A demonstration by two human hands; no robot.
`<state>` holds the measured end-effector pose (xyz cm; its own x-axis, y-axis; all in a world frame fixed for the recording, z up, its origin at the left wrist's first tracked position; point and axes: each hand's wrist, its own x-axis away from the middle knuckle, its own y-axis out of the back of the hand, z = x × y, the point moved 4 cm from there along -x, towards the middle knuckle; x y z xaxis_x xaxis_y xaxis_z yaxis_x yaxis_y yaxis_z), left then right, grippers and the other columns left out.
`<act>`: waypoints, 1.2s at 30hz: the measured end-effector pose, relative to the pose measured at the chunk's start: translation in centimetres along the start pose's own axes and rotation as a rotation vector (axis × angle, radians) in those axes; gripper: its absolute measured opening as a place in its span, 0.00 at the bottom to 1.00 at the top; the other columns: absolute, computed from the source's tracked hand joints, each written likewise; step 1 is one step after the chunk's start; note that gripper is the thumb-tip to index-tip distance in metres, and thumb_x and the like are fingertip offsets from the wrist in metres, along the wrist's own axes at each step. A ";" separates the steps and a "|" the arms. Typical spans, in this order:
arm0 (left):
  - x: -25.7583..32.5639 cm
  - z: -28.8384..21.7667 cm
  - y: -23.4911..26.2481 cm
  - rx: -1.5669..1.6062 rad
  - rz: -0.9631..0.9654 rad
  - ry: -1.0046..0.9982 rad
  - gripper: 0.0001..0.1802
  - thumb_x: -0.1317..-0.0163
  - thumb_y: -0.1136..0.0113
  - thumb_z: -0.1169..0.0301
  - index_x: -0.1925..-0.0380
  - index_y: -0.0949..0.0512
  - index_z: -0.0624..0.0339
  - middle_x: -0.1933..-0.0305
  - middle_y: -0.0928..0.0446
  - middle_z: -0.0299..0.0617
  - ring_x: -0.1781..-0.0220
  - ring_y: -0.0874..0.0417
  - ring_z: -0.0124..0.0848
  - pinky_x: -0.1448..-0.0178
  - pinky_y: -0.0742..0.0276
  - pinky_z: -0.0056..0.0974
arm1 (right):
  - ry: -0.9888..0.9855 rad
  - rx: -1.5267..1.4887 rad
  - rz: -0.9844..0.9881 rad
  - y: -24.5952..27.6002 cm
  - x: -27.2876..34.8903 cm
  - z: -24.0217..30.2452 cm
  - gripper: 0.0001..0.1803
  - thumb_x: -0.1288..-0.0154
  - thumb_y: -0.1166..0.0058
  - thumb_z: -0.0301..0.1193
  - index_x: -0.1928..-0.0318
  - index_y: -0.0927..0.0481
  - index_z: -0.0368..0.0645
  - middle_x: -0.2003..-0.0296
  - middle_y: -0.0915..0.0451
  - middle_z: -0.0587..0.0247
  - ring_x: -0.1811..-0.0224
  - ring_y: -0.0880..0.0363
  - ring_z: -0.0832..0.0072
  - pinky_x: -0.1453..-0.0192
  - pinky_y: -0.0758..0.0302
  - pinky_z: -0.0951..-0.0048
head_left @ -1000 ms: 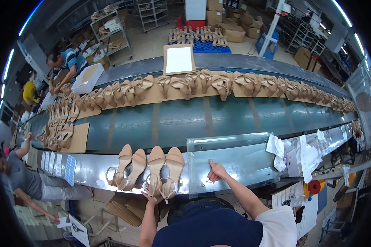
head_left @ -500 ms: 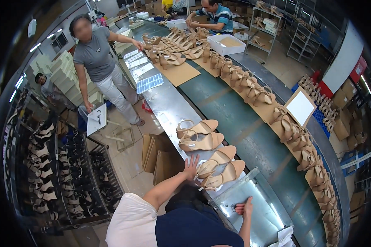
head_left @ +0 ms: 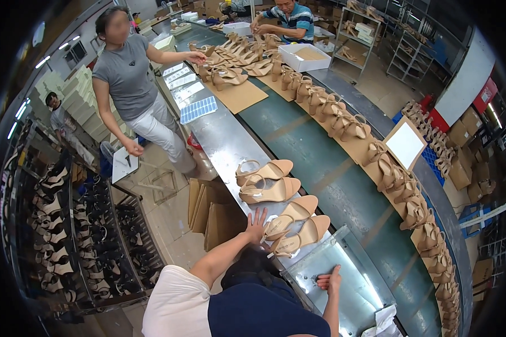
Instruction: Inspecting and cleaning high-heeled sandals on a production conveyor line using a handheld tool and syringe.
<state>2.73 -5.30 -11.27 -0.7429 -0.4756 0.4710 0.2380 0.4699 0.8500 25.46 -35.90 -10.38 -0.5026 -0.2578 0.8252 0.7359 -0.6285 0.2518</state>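
Resting open-fingered beside the nearest sandals, the left hand has shifted little, while the right hand, loosely curled and empty, now presses the clear panel.

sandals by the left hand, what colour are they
Tan, beige-toned sandals beside the left hand, clearest in the head view.

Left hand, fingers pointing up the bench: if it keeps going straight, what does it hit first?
Probably the heel end of the nearest tan sandal: the left hand lies open right beside it on the metal bench edge. Depth is hard to judge in this fisheye view.
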 end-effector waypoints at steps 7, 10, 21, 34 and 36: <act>-0.1 1.0 -0.9 -0.005 -0.023 0.000 0.68 0.76 0.33 0.34 0.34 0.50 0.54 0.32 0.84 0.59 0.33 0.85 0.62 0.37 0.74 0.70 | 0.024 -0.012 0.009 -0.4 0.3 0.5 0.54 0.44 0.86 0.70 0.78 0.21 0.29 0.86 0.23 0.51 0.89 0.26 0.69 0.87 0.32 0.75; -0.4 0.7 -0.9 0.010 -0.032 -0.013 0.68 0.76 0.33 0.34 0.34 0.51 0.53 0.32 0.84 0.59 0.33 0.85 0.62 0.37 0.73 0.71 | 0.013 -0.019 0.010 -0.3 0.3 0.4 0.54 0.43 0.86 0.69 0.78 0.21 0.29 0.86 0.23 0.52 0.89 0.26 0.69 0.87 0.32 0.76; -0.5 1.2 -1.5 0.022 -0.069 -0.030 0.68 0.75 0.35 0.33 0.34 0.51 0.57 0.32 0.85 0.57 0.33 0.85 0.62 0.38 0.74 0.71 | 0.024 -0.027 -0.001 -0.3 0.4 0.5 0.53 0.42 0.86 0.69 0.79 0.21 0.31 0.86 0.23 0.53 0.89 0.26 0.70 0.87 0.31 0.76; -0.7 1.9 -2.5 -0.030 -0.071 -0.023 0.66 0.72 0.34 0.37 0.33 0.53 0.55 0.32 0.84 0.58 0.33 0.86 0.62 0.39 0.75 0.72 | 0.023 -0.023 0.005 -0.5 0.2 0.7 0.53 0.43 0.86 0.69 0.80 0.21 0.31 0.85 0.23 0.52 0.89 0.26 0.70 0.88 0.31 0.75; -1.0 2.0 -2.5 -0.055 -0.103 -0.036 0.66 0.72 0.34 0.37 0.33 0.54 0.55 0.32 0.84 0.58 0.33 0.86 0.63 0.39 0.74 0.72 | 0.036 -0.015 0.014 -0.4 0.2 1.0 0.52 0.41 0.86 0.67 0.81 0.21 0.31 0.85 0.22 0.52 0.88 0.24 0.69 0.86 0.28 0.75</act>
<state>1.63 -4.50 -14.37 -0.7868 -0.4921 0.3724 0.1926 0.3775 0.9058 25.52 -34.91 -9.85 -0.5083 -0.2928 0.8099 0.7362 -0.6357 0.2322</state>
